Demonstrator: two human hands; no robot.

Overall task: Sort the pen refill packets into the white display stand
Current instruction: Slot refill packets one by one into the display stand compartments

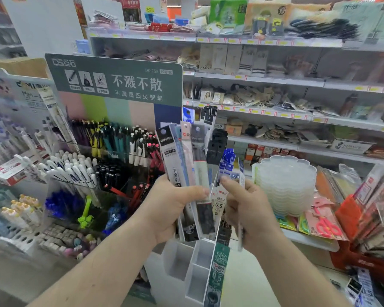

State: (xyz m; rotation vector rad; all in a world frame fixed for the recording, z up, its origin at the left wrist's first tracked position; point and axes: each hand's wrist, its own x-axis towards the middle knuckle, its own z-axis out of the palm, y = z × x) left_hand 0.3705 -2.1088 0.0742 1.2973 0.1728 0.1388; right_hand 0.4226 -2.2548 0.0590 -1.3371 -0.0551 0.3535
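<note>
The left hand [173, 204] grasps a fanned bunch of pen refill packets [186, 156], held upright at centre frame. At its three o'clock, the right hand [246, 209] pinches a single thin packet [241, 229]. The white display stand [186, 269] sits at six o'clock below both hands, a green packet [218, 271] standing in it.

One head-worn view looks forward and slightly down. It sits close above both forearms, facing shop shelves [275, 80].
</note>
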